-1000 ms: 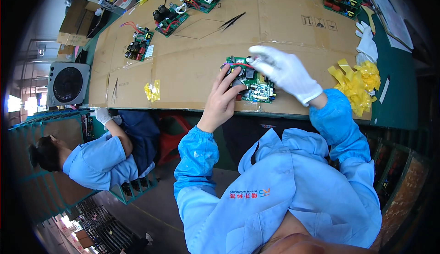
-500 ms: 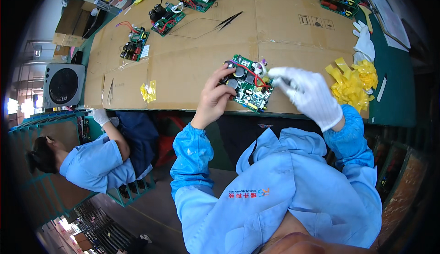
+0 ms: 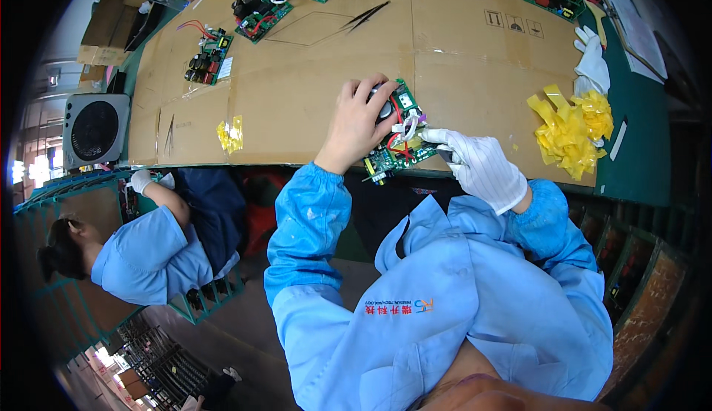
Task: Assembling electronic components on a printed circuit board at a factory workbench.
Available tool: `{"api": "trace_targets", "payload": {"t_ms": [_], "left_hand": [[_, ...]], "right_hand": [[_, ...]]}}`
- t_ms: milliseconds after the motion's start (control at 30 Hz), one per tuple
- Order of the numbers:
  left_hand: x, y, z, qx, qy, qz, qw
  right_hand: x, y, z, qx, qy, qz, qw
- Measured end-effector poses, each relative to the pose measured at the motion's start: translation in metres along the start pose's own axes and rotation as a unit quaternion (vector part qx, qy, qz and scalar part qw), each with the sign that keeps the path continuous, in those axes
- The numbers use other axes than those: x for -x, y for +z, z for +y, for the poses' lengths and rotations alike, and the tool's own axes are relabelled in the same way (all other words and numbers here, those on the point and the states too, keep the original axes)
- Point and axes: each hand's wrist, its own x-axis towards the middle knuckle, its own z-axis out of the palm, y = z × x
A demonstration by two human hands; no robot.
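A green circuit board [image 3: 383, 160] with round black capacitors, red wires and a white cable bundle [image 3: 407, 128] is tilted near the front edge of the cardboard. My bare left hand [image 3: 356, 123] is closed on its left side, fingers curled over the capacitors and hiding part of them. At the right side of the board, my right hand [image 3: 478, 166], in a white striped glove, has its fingers pinched near the white cable. A small dark piece shows under those fingers, too little of it to name.
Several other boards stand on the cardboard [image 3: 319, 107], one of them [image 3: 210, 58] at the left. Black tweezers [image 3: 368, 15] lie far off. A yellow tape heap [image 3: 571, 133] and a white glove [image 3: 591, 66] are at right. A co-worker [image 3: 148, 248] sits at left beside a fan [image 3: 95, 130].
My left hand has shifted over the top of the board, and the board has turned. My right hand has lowered slightly and moved left, fingers still near the white cable.
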Motion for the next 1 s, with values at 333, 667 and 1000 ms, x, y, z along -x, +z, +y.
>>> {"api": "trace_targets", "payload": {"t_ms": [333, 667, 1000], "left_hand": [[-0.006, -0.002, -0.008, 0.025, 0.059, 0.024, 0.998], [-0.005, -0.001, -0.008, 0.005, 0.065, 0.012, 0.998], [-0.007, 0.001, -0.011, 0.063, 0.075, 0.047, 0.994]], "right_hand": [[-0.022, 0.020, 0.029, 0.161, -0.250, 0.005, 0.955], [-0.007, 0.015, 0.007, 0.007, -0.061, -0.159, 0.985], [0.005, -0.004, -0.008, 0.058, 0.011, -0.106, 0.993]]}}
